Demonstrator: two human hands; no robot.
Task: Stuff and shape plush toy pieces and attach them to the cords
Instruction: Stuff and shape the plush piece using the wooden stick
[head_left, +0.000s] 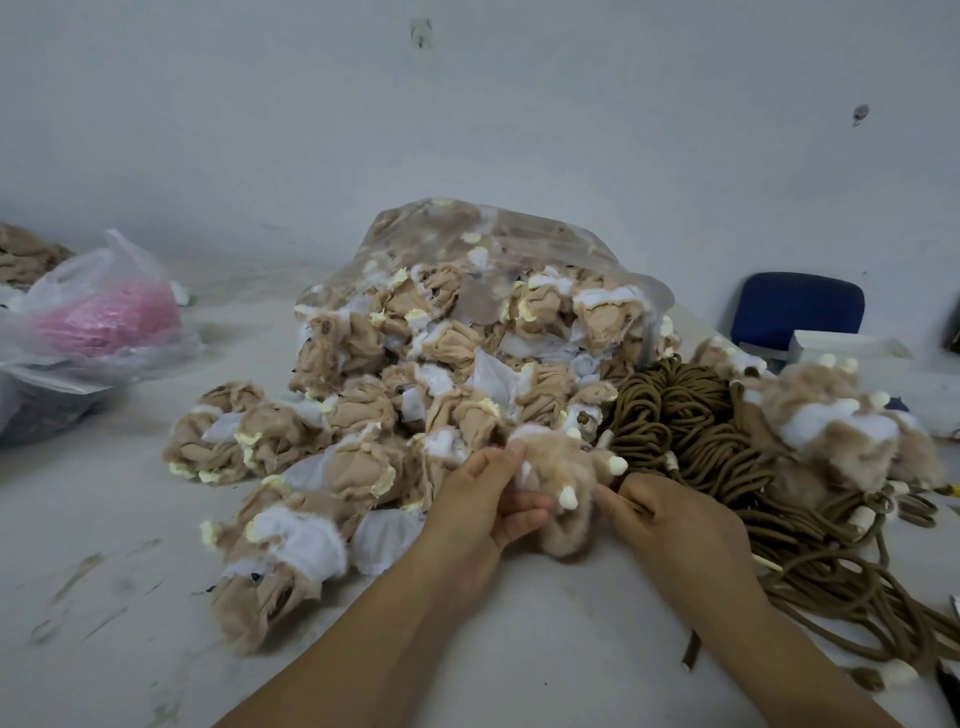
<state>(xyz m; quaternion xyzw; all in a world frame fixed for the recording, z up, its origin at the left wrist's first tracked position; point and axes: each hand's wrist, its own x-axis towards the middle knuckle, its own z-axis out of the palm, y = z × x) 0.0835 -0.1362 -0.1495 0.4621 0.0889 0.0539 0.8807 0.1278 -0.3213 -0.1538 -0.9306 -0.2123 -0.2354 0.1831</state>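
While a large pile (363, 415) of limp, inside-out pieces spills from the bag (519, 234) over the counter (104, 571), only a small heap (841, 431) of furry ones lies at the right by the cords (691, 415), so most work seems left. One plush piece (558, 483) sits before the pile, pinched by the left hand (485, 499) and right hand (670, 525) at opposite sides. I cannot tell whether a cord is attached.

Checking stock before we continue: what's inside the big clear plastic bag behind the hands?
The clear plastic bag holds tan and white plush toy pieces, spilling onto the white table. Whatever lies deeper is covered by them.
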